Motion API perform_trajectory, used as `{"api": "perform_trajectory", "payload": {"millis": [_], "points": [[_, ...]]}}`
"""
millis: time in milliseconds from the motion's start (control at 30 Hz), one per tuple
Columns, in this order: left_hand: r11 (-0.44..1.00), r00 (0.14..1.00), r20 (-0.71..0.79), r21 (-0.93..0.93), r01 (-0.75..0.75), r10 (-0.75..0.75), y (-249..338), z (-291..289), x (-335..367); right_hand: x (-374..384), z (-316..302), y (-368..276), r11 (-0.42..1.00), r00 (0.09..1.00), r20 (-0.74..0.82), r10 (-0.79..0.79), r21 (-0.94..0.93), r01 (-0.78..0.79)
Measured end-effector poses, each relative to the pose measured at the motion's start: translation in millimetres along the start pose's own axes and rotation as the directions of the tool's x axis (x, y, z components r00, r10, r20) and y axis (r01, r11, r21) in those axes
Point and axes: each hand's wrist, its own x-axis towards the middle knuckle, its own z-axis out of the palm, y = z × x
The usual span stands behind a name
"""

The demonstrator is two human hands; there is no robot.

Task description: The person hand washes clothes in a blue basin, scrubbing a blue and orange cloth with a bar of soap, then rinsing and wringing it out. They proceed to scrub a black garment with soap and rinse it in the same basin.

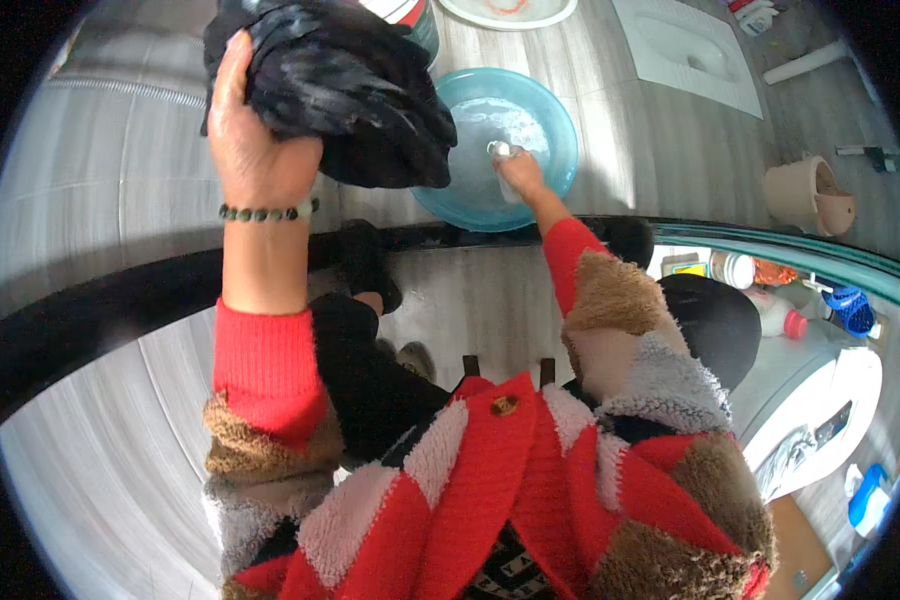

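A bunched, wet-looking black garment (345, 95) hangs at the upper left, with my left hand (255, 150) gripping its left side. The thumb shows, while the cloth hides the other fingers. My right hand (523, 172) is over the near right part of a round blue plastic basin (568, 130), closed around a small white bottle-like thing (501, 150) whose kind I cannot make out. Cloudy, foamy water lies in the basin. The garment overlaps the basin's left edge in this view and covers part of it.
Behind the basin stand a white tub (515, 18) and a bucket (422, 25). A squat toilet (692, 62) is at the far right, a beige bin (808, 195) nearer. A dark raised sill (130, 285) crosses before me. Bottles (776, 315) and a white appliance (820, 420) are on the right.
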Motion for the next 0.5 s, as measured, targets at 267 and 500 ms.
{"api": "perform_trajectory", "payload": {"millis": [267,500], "points": [[0.998,0.966,-0.256,0.055,-0.022,0.035,8.0,4.6,-6.2,15.1,31.0,20.9,0.952,0.992,-0.1,-0.075,-0.305,0.041],[0.995,0.939,-0.334,0.043,0.095,-0.076,11.0,-7.8,-6.3,19.0,52.9,26.3,0.554,0.877,0.347,-0.331,-0.681,0.478]]}}
